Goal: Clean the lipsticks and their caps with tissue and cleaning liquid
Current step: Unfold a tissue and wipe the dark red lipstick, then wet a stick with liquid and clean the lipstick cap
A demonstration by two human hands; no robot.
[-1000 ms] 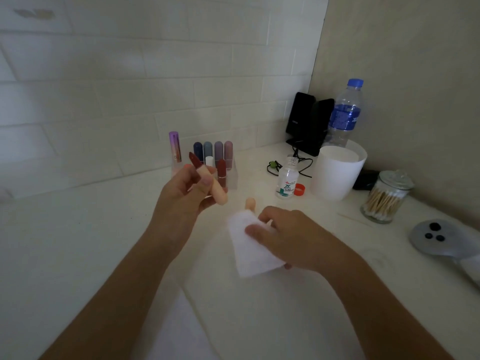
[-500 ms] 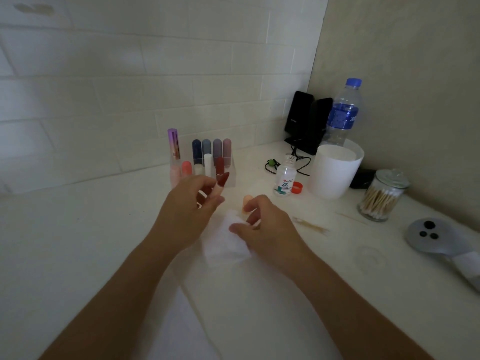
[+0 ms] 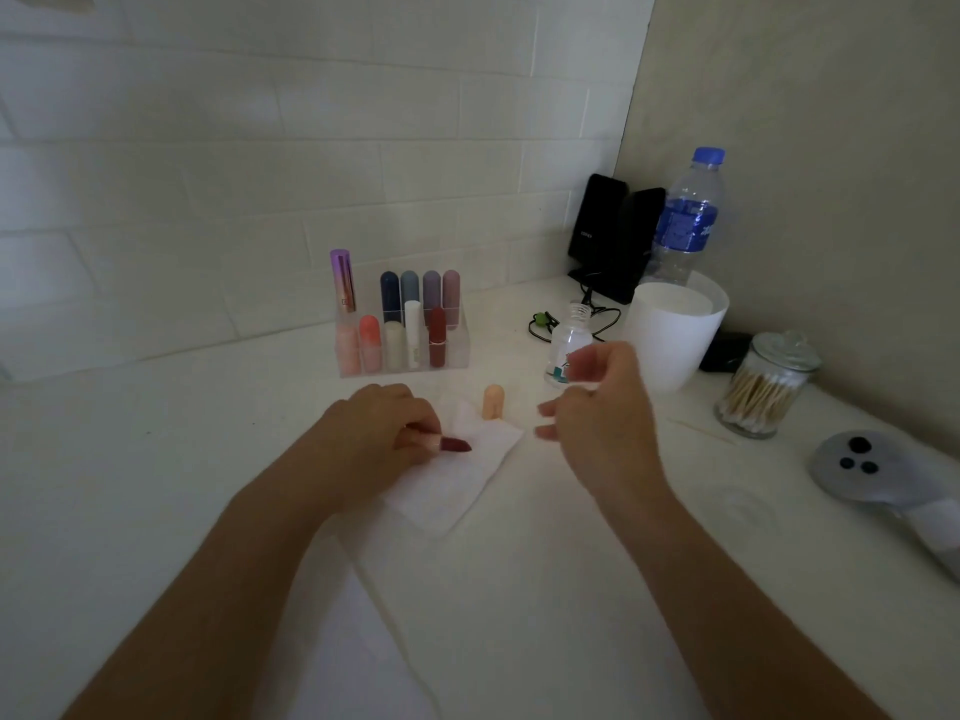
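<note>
While left hand (image 3: pixel 387 433) grips uncapped lipstick (image 3: pixel 454 445) at frame centre, long axis level, red tip pointing right over tissue (image 3: pixel 467 480): right hand (image 3: pixel 602 413) slack, empty, nearer cleaning-liquid bottle (image 3: pixel 566 337) just above it; peach cap (image 3: pixel 492 401) upright between hands.

Lipstick (image 3: pixel 456 445) case hidden in left hand (image 3: pixel 379 428), right hand (image 3: pixel 602 407) blurred

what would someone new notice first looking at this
The left hand holding a dark red lipstick over the white tissue at the counter's middle. Behind it, a clear rack of coloured lipsticks stands by the tiled wall, and the right hand hovers empty near a small bottle.
</note>
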